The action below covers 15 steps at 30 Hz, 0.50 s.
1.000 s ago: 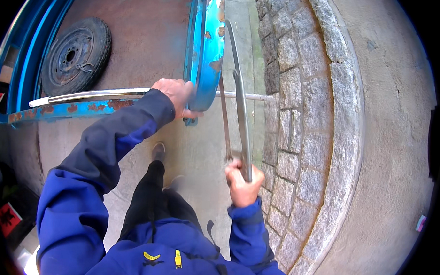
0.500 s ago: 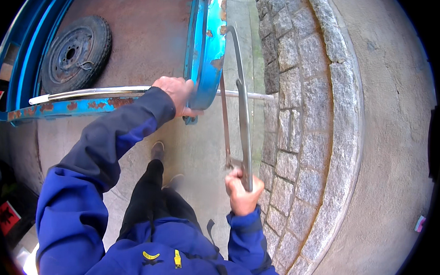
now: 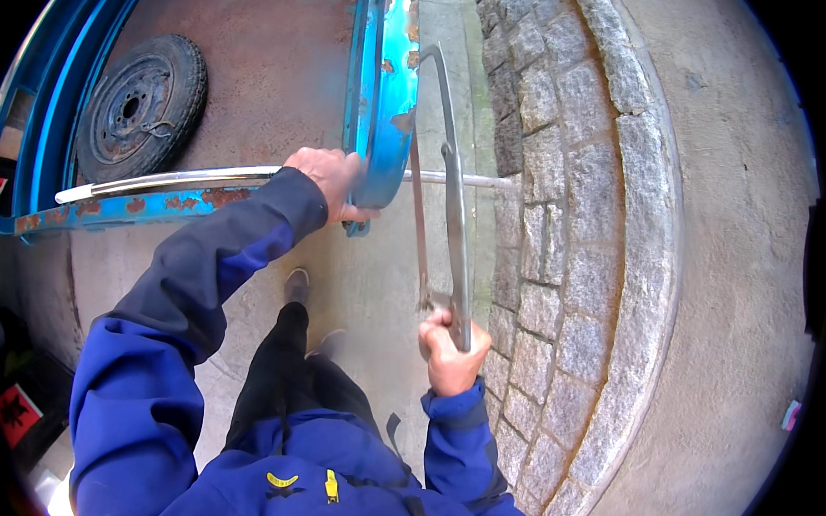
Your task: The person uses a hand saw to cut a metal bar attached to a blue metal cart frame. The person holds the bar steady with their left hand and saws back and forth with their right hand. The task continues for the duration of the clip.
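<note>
A shiny metal tube [image 3: 184, 175] lies across the rusty near rail of a blue trailer [image 3: 393, 103], its far end reaching right past the corner post. My left hand [image 3: 326, 180] is closed over the tube beside that post, thumb pointing right, and covers part of it. A hacksaw [image 3: 456, 205] with a grey bow frame is gripped by my right hand [image 3: 455, 355] at its near end. The brownish saw blade [image 3: 419, 213] crosses the tube just right of the blue post; the contact itself is too small to make out.
A spare wheel [image 3: 141, 107] rests on the trailer's rust-brown bed at left. To the right runs a low stone wall [image 3: 581, 255] with a rough pavement [image 3: 732, 251] beyond it. My feet [image 3: 296, 286] stand on concrete below the trailer's rail.
My right hand and the hacksaw have shifted slightly forward and to the left. The left hand keeps its place on the tube.
</note>
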Tool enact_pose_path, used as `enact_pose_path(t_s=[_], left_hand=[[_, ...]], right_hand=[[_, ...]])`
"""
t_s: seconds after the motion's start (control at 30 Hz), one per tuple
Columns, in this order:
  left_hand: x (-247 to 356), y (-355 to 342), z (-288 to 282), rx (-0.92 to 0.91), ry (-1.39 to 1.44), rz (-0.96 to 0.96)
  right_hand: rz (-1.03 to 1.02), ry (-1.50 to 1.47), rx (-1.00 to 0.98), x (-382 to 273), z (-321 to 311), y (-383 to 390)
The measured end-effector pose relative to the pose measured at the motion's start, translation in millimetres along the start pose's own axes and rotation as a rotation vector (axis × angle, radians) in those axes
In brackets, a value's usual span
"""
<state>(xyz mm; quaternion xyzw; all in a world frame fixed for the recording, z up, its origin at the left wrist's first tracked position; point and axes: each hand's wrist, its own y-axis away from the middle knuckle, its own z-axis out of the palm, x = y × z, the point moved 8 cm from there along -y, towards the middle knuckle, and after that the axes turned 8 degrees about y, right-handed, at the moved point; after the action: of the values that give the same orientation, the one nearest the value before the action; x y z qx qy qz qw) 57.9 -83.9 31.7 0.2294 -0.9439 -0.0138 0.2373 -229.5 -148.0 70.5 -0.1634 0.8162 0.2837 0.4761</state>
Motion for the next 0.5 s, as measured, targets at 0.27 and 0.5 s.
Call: enact_pose_path(t_s=[0.27,0.5], left_hand=[[3,0,-3,-0.057,-0.06,-0.062],[2,-2,-1,-0.074,-0.039,-0.05]], right_hand=[[-0.028,-0.045,-0.016,-14,21,-33],[0.025,0.032,0.007,2,-6,13]])
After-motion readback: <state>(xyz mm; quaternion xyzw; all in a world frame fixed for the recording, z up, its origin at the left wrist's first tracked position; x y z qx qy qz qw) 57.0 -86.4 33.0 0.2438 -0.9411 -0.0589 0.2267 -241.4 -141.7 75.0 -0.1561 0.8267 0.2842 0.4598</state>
